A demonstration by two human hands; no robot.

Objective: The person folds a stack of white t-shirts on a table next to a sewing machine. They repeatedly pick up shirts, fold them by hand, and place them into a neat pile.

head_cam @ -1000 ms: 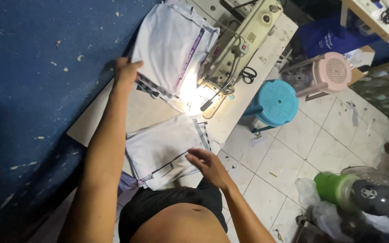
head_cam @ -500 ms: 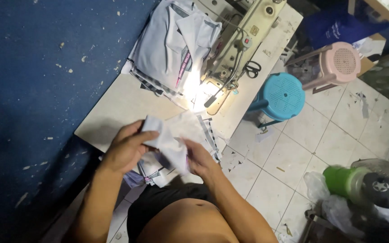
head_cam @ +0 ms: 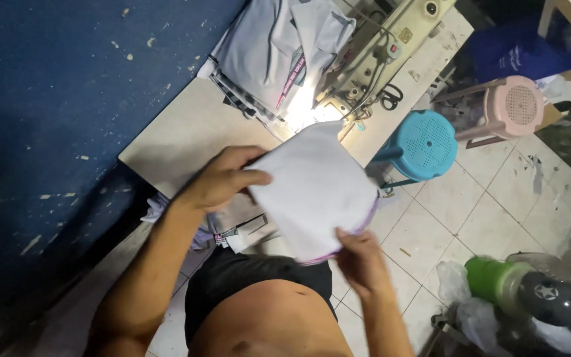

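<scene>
The left hand (head_cam: 223,180) pinches the top left edge of a white cloth piece (head_cam: 315,192). Its thumb lies on top and its fingers curl under. The right hand (head_cam: 363,260) pinches the bottom edge of the same cloth, with the fingers closed on the hem. Both hands hold the cloth up in the air, above the person's lap and just in front of the near edge of the sewing table (head_cam: 186,132).

The cloth is white and smooth, folded into a shape like a rounded square. A thin purple trim runs along its lower right edge. It looks flat and a bit stretched between the two hands.

Under the cloth, more pale cloth pieces (head_cam: 242,225) lie at the near edge of the table and hang down toward the black shorts (head_cam: 239,284).

The table top is pale and bare near its left edge. A sewing machine (head_cam: 371,53) stands at the far right part, with a bright lamp shining below it. A grey pile of fabric (head_cam: 269,49) lies at the far edge, just beside the machine. Black scissors (head_cam: 391,98) rest near the right edge.

A dark blue wall (head_cam: 61,99) runs along the left side of the table. On the right is a white tiled floor (head_cam: 477,211) with a blue stool (head_cam: 424,145) and a pink stool (head_cam: 507,109) near the table. A green bottle (head_cam: 497,277) lies among bags in the bottom right corner. Some tiles between the stools and the bags are open.
</scene>
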